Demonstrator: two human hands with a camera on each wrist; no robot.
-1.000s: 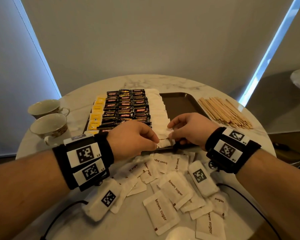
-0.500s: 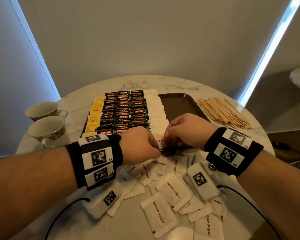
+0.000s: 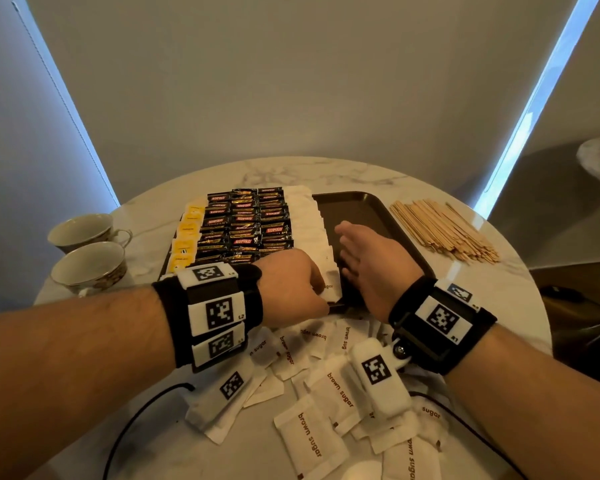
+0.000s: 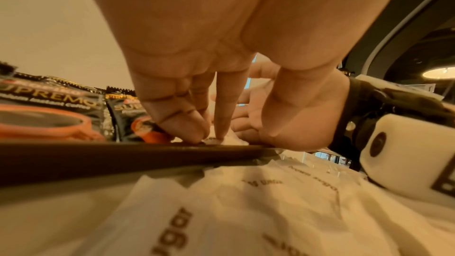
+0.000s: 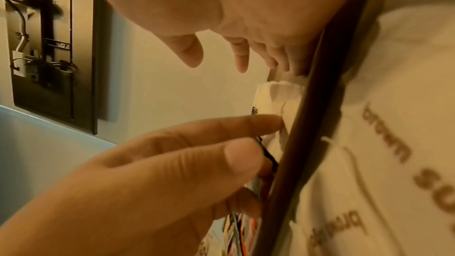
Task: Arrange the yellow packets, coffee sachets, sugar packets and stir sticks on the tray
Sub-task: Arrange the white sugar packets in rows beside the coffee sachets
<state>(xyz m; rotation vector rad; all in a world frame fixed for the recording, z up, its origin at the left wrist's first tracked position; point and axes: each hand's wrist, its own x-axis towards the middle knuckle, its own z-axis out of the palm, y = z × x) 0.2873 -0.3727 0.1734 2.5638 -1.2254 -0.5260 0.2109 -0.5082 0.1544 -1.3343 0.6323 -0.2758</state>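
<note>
Head view: the tray (image 3: 378, 206) sits mid-table, with yellow packets (image 3: 187, 233) along its left edge, coffee sachets (image 3: 246, 223) next, then a row of sugar packets (image 3: 309, 223). The left hand (image 3: 291, 289) pins the nearest packet at the near rim, likely to keep the row from sliding. The right hand (image 3: 371, 265) lies flat, fingers straight, edge against the row, seemingly squaring it. Loose sugar packets (image 3: 312, 441) litter the near table edge; stir sticks (image 3: 444, 230) wait right of the tray.

Left wrist view: curled fingers (image 4: 182, 124) press a white packet inside the rim.

Right wrist view: fingers (image 5: 240, 55) extended, grasping nothing.
</note>
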